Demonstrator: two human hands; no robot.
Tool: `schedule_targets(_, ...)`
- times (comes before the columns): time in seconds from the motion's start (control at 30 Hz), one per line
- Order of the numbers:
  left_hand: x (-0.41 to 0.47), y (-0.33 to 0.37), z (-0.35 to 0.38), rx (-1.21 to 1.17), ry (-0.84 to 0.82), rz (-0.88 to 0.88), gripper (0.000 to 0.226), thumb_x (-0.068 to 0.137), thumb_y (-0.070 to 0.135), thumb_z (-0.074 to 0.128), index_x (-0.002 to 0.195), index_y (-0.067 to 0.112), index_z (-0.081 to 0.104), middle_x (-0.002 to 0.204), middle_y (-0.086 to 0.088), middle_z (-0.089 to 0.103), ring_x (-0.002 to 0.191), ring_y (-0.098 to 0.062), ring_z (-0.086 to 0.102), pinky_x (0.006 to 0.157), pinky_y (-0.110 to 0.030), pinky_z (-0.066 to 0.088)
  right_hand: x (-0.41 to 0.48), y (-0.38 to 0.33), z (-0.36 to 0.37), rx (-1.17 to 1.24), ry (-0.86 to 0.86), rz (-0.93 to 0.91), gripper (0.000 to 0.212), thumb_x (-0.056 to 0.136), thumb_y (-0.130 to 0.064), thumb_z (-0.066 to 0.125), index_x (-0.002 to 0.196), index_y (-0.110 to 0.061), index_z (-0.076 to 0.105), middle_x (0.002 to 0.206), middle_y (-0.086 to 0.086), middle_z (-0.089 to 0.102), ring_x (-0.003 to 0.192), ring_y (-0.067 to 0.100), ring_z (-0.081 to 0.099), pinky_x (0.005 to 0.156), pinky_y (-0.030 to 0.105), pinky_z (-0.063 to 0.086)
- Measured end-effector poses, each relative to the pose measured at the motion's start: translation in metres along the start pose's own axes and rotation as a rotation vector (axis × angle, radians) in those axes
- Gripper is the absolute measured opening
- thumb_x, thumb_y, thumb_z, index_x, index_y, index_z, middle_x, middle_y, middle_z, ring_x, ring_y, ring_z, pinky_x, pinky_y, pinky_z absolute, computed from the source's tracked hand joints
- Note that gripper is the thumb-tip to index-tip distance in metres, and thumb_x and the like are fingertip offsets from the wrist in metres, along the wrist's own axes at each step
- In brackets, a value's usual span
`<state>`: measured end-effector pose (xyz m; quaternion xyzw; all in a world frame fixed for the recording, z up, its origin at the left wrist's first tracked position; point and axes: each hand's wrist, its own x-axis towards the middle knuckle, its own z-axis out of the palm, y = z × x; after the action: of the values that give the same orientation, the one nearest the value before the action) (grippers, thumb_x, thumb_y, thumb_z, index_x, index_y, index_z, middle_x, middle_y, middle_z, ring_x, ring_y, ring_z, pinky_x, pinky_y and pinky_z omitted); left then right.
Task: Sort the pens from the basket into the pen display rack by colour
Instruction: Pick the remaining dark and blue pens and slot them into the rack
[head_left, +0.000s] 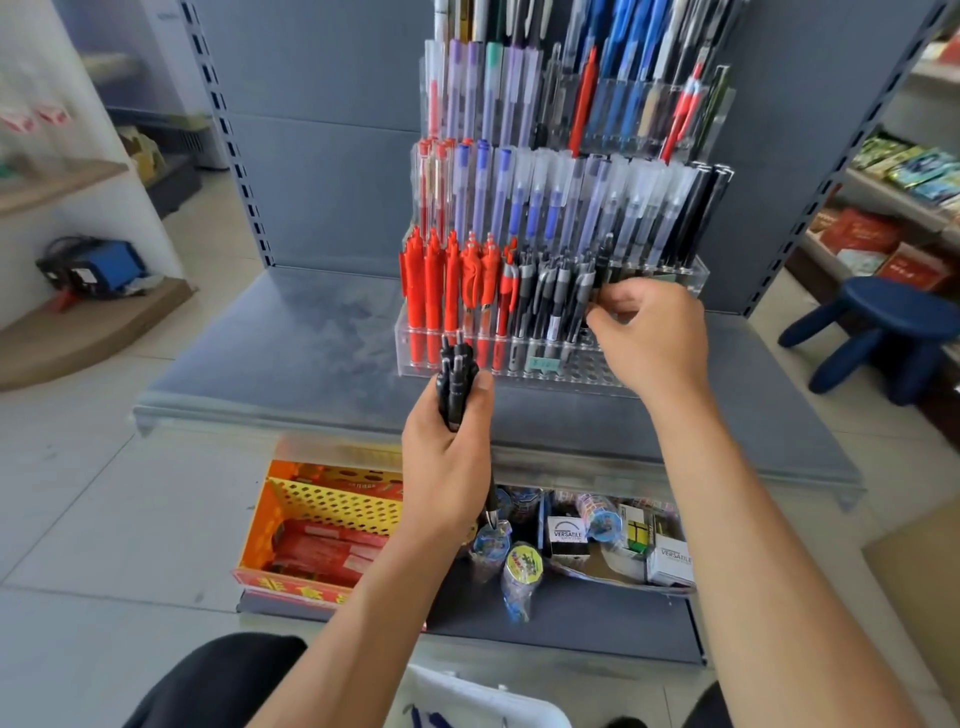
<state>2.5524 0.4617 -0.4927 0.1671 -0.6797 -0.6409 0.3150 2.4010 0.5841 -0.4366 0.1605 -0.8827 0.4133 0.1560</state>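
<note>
A clear tiered pen display rack (524, 369) stands on a grey shelf, with red pens (441, 280) at the lower left and black pens (556, 291) beside them. My left hand (447, 457) grips a bundle of black pens (456, 379), tips pointing down. My right hand (654, 332) pinches a single black pen (602, 260) upright at the front row, just right of the black pens there. The rack's higher tiers hold blue, purple and clear capped pens. A white basket edge (467, 696) shows at the bottom between my knees.
The grey shelf board (291, 353) extends left of the rack. Below it sit an orange perforated crate (322, 519) and small boxed toys (613, 535). A blue stool (883, 332) stands to the right, beside shelves of goods.
</note>
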Motion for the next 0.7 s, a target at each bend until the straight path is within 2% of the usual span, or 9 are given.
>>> schedule_targets(0.13,-0.002,0.005,-0.001,-0.007,0.004,-0.018,0.043,0.102,0.032,0.056,0.076,0.001,0.042,0.052,0.009,0.034,0.047,-0.005,0.034,0.045,-0.013,0.031,-0.001,0.005,0.009,-0.071,0.009,0.074,0.011,0.086,-0.031,0.072,0.094,-0.028,0.078,0.080,-0.017,0.067,0.101,0.019,0.067,0.104,0.046,0.044)
schedule_targets(0.2,-0.001,0.007,-0.002,-0.007,-0.001,-0.021,0.042,0.102,0.030,0.056,0.071,0.009,0.037,0.048,0.011,0.033,0.043,-0.004,0.033,0.044,-0.013,0.030,-0.002,0.007,0.011,-0.099,0.043,0.086,0.015,0.086,-0.033,0.072,0.098,-0.028,0.078,0.096,-0.010,0.071,0.112,0.024,0.061,0.104,0.045,0.043)
schedule_targets(0.3,0.001,0.006,-0.006,0.004,-0.021,-0.018,0.043,0.101,0.033,0.058,0.069,0.014,0.036,0.048,0.011,0.034,0.045,-0.004,0.032,0.045,-0.018,0.030,-0.003,0.006,0.009,-0.172,0.059,0.103,0.020,0.086,-0.033,0.072,0.105,-0.026,0.076,0.114,0.000,0.065,0.119,0.027,0.054,0.102,0.044,0.042)
schedule_targets(0.37,0.002,0.004,-0.008,0.009,-0.029,-0.026,0.045,0.100,0.036,0.059,0.068,0.016,0.035,0.050,0.010,0.034,0.047,-0.008,0.032,0.046,-0.023,0.030,-0.009,0.005,0.004,-0.111,0.120,0.114,0.017,0.086,-0.031,0.071,0.101,-0.024,0.071,0.107,-0.004,0.064,0.110,0.023,0.059,0.095,0.043,0.050)
schedule_targets(0.43,0.003,0.004,-0.009,0.013,-0.035,-0.036,0.046,0.098,0.039,0.061,0.067,0.016,0.035,0.052,0.005,0.034,0.049,-0.012,0.033,0.047,-0.026,0.029,-0.019,0.000,-0.005,0.083,0.132,0.145,0.009,0.087,-0.028,0.070,0.092,-0.021,0.067,0.093,-0.010,0.066,0.091,0.011,0.064,0.079,0.036,0.055)
schedule_targets(0.5,0.005,0.002,-0.010,-0.019,-0.041,-0.052,0.049,0.096,0.042,0.064,0.067,0.011,0.038,0.055,-0.003,0.038,0.050,-0.016,0.036,0.048,-0.028,0.030,-0.033,-0.010,-0.015,0.257,-0.027,0.127,0.006,0.086,-0.026,0.074,0.084,-0.021,0.070,0.082,-0.010,0.069,0.076,0.002,0.064,0.069,0.026,0.053)
schedule_targets(0.6,0.007,-0.001,-0.010,-0.085,-0.036,-0.064,0.052,0.091,0.043,0.070,0.074,-0.003,0.054,0.059,-0.008,0.049,0.053,-0.018,0.045,0.054,-0.033,0.037,-0.052,-0.026,-0.023,0.300,-0.500,0.011,0.012,0.081,-0.027,0.082,0.091,-0.025,0.076,0.086,-0.008,0.075,0.082,0.004,0.070,0.079,0.027,0.058)
schedule_targets(0.67,0.007,-0.002,-0.008,-0.125,-0.029,-0.062,0.029,0.088,0.039,0.073,0.085,0.011,0.075,0.065,0.004,0.064,0.061,-0.012,0.058,0.062,-0.034,0.046,-0.060,-0.034,-0.019,0.271,-0.751,-0.020,0.026,0.077,-0.021,0.086,0.101,-0.023,0.076,0.089,-0.008,0.077,0.086,0.006,0.073,0.085,0.029,0.059)
schedule_targets(0.7,0.006,-0.001,-0.007,-0.144,-0.027,-0.070,0.021,0.087,0.038,0.074,0.091,0.018,0.078,0.071,0.007,0.071,0.067,-0.010,0.064,0.065,-0.033,0.049,-0.063,-0.035,-0.016,0.273,-0.795,-0.016,0.029,0.076,-0.016,0.087,0.102,-0.021,0.076,0.088,-0.006,0.078,0.085,0.007,0.074,0.085,0.030,0.060)
